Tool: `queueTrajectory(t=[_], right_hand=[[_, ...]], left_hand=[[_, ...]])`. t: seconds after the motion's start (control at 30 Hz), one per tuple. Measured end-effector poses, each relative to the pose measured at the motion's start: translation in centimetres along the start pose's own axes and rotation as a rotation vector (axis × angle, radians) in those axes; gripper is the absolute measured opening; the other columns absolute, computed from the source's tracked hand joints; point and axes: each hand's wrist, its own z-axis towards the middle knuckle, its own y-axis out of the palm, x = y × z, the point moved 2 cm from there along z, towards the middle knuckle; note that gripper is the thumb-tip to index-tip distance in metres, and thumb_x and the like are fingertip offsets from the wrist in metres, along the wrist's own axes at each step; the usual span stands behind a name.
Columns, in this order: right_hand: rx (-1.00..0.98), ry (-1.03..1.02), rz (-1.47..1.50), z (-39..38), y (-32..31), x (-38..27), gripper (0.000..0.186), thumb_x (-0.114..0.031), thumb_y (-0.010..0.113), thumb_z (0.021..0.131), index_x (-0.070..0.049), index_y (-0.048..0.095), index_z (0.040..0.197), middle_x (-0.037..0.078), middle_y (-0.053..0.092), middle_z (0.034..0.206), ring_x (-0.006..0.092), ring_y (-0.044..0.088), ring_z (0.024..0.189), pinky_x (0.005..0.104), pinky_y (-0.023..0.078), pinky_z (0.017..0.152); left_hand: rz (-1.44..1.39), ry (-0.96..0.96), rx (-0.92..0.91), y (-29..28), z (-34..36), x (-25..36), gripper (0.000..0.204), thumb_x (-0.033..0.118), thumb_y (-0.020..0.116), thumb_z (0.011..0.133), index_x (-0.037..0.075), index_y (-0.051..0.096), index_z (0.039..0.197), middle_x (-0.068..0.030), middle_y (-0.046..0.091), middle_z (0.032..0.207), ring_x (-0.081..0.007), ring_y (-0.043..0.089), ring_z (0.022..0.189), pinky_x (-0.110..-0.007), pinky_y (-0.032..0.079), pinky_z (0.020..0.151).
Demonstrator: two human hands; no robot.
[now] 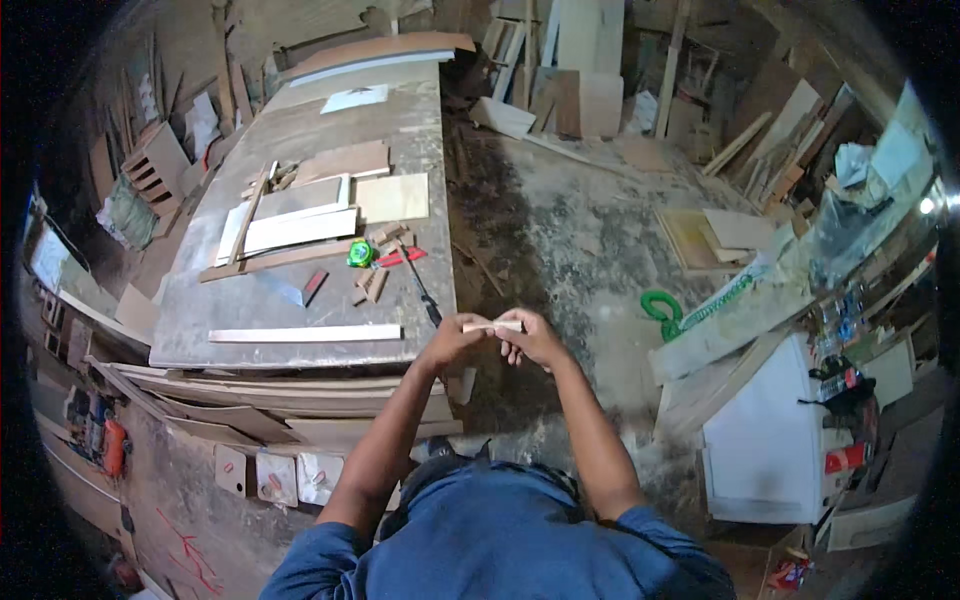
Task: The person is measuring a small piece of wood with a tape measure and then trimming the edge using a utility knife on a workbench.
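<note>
Just off the right edge of the workbench, my left hand and my right hand grip a short, pale strip of wood, fingers closed around either end. Behind my left hand, a long dark tool, whose type I cannot make out, rests on the bench. Nearby lie a green tape measure, small wooden offcuts, a red object, a metal blade with a dark red handle and a long pale batten.
The workbench carries several boards and has stacked sheets below its front. Leaning timber lines the back. At right are a white cabinet, a coiled green hose and more boards.
</note>
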Motion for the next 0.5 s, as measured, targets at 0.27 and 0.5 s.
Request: queueTrajectory(t=[0.27,0.5], right_hand=[[0.108,-0.115,-0.191,-6.2,-2.9,0.2,0.029,-0.003,0.065,0.085,-0.011,0.053,0.110,0.001,0.057,0.086,0.0063,0.053,0.059,0.0243,0.043,0.047],[0.266,-0.471,-0.442,-9.8,-3.9,0.6,0.023,0.000,0.068,0.080,-0.005,0.060,0.102,0.006,0.062,0.095,0.0176,0.060,0.091,0.0335,0.049,0.077]], left_hand=[[0.050,0.066,-0.031,6.8,-0.7,1.2,0.022,0.023,0.071,0.084,0.004,0.068,0.094,0.0027,0.063,0.078,-0.0052,0.053,0.068,-0.022,0.041,0.059],[-0.067,0.097,-0.019,11.0,-3.2,2.6,0.015,0.020,0.070,0.085,0.006,0.070,0.091,0.0033,0.062,0.074,-0.0049,0.056,0.067,-0.020,0.040,0.057]])
